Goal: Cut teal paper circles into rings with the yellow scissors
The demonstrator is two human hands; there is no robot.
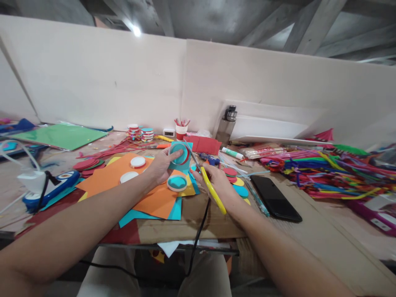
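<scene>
My left hand pinches a turquoise sheet of paper, with a round white-and-red ring against its face and the thumb across it. Yellow-handled scissors are in my right hand; their blades point up and away, right beside the paper's right edge. Whether the blades touch the paper I cannot tell. Below my left hand, a white-rimmed disc with a turquoise centre lies on orange paper. Two white round pieces, one of them a red-sided lid, sit left of it.
Red, yellow and blue paper circles lie right of my right hand, near a black phone. Pipe cleaners pile up at the right. A bottle and a cup of red sticks stand at the back. A black cable crosses the front edge.
</scene>
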